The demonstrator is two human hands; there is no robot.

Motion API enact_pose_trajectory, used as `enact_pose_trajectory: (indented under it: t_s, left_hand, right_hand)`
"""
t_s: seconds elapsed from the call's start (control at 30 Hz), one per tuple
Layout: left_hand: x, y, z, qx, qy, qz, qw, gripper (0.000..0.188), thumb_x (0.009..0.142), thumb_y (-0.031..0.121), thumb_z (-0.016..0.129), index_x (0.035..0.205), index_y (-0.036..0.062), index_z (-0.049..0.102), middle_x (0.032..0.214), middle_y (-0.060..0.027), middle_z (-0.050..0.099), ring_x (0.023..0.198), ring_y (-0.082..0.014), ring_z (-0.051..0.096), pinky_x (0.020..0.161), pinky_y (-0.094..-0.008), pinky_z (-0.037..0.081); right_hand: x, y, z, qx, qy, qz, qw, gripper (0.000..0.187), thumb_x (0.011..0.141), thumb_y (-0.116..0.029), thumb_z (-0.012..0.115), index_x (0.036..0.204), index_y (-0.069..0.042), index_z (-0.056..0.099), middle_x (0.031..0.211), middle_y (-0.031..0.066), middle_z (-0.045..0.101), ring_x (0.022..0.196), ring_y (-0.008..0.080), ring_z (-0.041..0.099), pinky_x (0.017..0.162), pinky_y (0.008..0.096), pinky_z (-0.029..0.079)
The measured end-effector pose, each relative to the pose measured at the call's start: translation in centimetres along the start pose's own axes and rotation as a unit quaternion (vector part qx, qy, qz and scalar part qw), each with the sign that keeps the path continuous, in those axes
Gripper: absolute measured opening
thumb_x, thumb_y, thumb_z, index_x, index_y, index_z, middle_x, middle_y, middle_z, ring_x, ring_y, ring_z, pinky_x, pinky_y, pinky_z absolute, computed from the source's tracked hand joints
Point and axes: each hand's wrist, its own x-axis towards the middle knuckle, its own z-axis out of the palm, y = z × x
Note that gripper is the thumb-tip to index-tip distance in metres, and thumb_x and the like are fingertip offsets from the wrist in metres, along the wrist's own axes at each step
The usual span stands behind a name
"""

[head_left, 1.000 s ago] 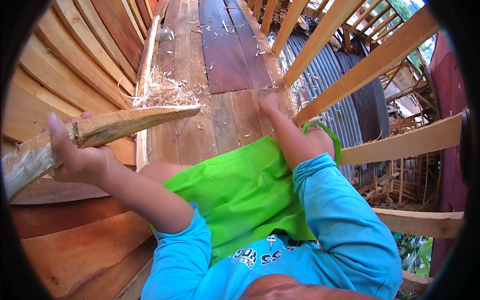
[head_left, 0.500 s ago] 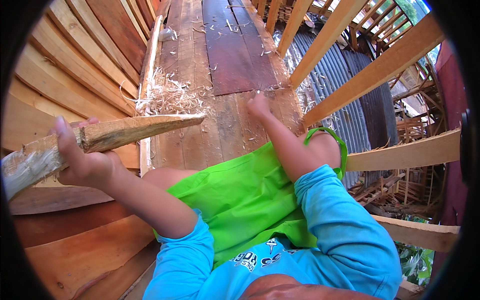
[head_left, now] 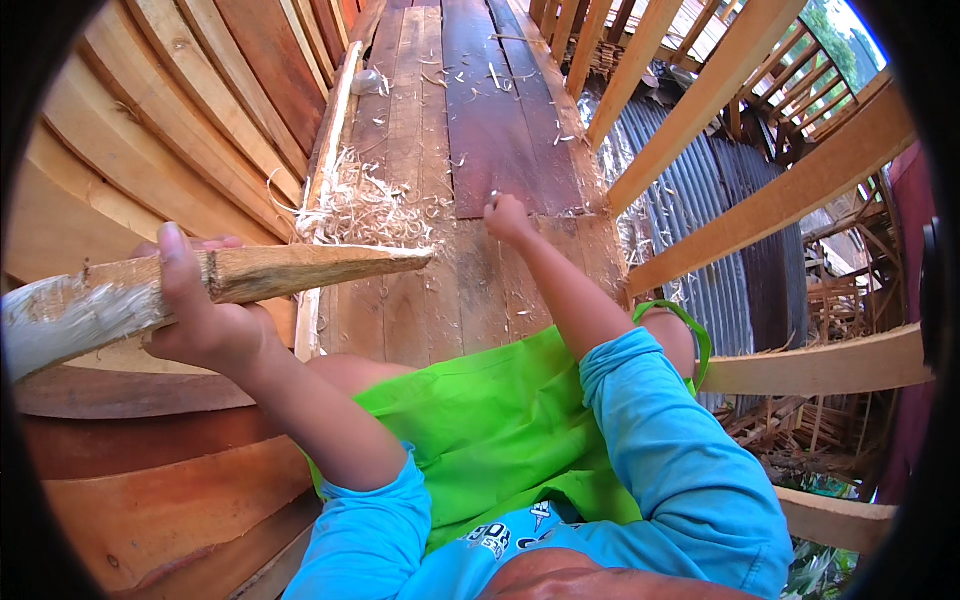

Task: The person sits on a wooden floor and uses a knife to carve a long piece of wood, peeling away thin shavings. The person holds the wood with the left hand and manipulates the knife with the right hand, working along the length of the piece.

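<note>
My left hand [head_left: 205, 310] is wrapped round a long piece of wood [head_left: 300, 270], its thumb on top. The wood is pale and hewn at the near end, tapering to a narrow tip at its right. Out ahead, above the floor boards, my right hand [head_left: 510, 217] is closed like a fist. A small shiny bit shows at its top, but what it grips is too small and blurred to name. The wood's tip lies to the left of my right hand, apart from it. A green apron [head_left: 490, 400] covers my lap.
Curly wood shavings [head_left: 375, 210] are heaped on the plank floor [head_left: 480, 270] beyond the wood's tip. A plank wall [head_left: 140, 130] rises at left. Wooden railing bars [head_left: 720, 100] stand at right, with corrugated metal sheets [head_left: 680, 190] below them.
The whole view has shifted a little. My right hand has moved slightly left over the boards. My left hand keeps its hold on the wood, which stays nearly where it was.
</note>
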Motion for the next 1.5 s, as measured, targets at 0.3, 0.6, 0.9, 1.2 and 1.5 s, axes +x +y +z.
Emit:
enact_pose_trajectory:
  t_s: [0.3,0.6,0.9,1.2,1.5]
  left_hand:
    - [-0.2,0.0,0.0,-0.017,-0.025,0.004,1.0,0.019,0.079,0.012,0.068,0.08,0.0002,0.054,0.061,-0.0076,0.051,0.053,-0.0179,0.052,0.052,-0.0321,0.048]
    - [0.2,1.4,-0.8,-0.016,0.0,0.031,0.999,0.017,0.08,0.011,0.068,0.078,0.0004,0.055,0.061,-0.0071,0.05,0.053,-0.0169,0.052,0.051,-0.0316,0.048]
    - [1.6,3.0,-2.9,-0.037,0.019,0.052,0.998,0.018,0.079,0.01,0.068,0.083,-0.0005,0.054,0.062,-0.008,0.049,0.052,-0.017,0.051,0.05,-0.0314,0.047]
    - [2.0,2.8,-3.1,-0.041,0.022,0.043,0.998,0.02,0.079,0.013,0.068,0.083,0.0006,0.053,0.061,-0.0075,0.048,0.052,-0.0173,0.05,0.05,-0.0315,0.047]
    - [2.3,2.5,-3.5,-0.033,0.02,0.039,0.998,0.021,0.078,0.014,0.068,0.083,0.0014,0.051,0.059,-0.0068,0.045,0.051,-0.0172,0.047,0.05,-0.0309,0.045]
  right_hand:
    - [-1.7,-3.4,2.3,0.041,0.006,0.079,0.996,0.033,0.083,-0.016,0.056,0.112,-0.001,0.058,0.093,0.0204,0.068,0.087,0.0337,0.067,0.074,0.0421,0.052]
    - [-6.6,-8.8,1.5,0.024,-0.34,-0.101,0.935,0.062,0.078,-0.005,0.054,0.133,0.013,0.031,0.098,0.0289,0.064,0.094,0.0413,0.063,0.081,0.046,0.051]
    - [-7.9,-8.1,2.1,-0.024,-0.181,-0.008,0.983,0.065,0.077,-0.006,0.055,0.132,0.018,0.031,0.106,0.0341,0.06,0.102,0.043,0.06,0.086,0.0437,0.05]
    - [-5.7,-8.1,3.9,-0.059,-0.199,0.04,0.977,0.053,0.075,-0.007,0.058,0.121,0.014,0.041,0.089,0.0268,0.066,0.079,0.0339,0.067,0.068,0.0398,0.054]
    - [-7.5,-13.0,0.4,0.065,-0.254,0.043,0.964,0.043,0.077,-0.002,0.052,0.118,0.009,0.046,0.07,0.0165,0.068,0.055,0.0226,0.065,0.05,0.0351,0.052]
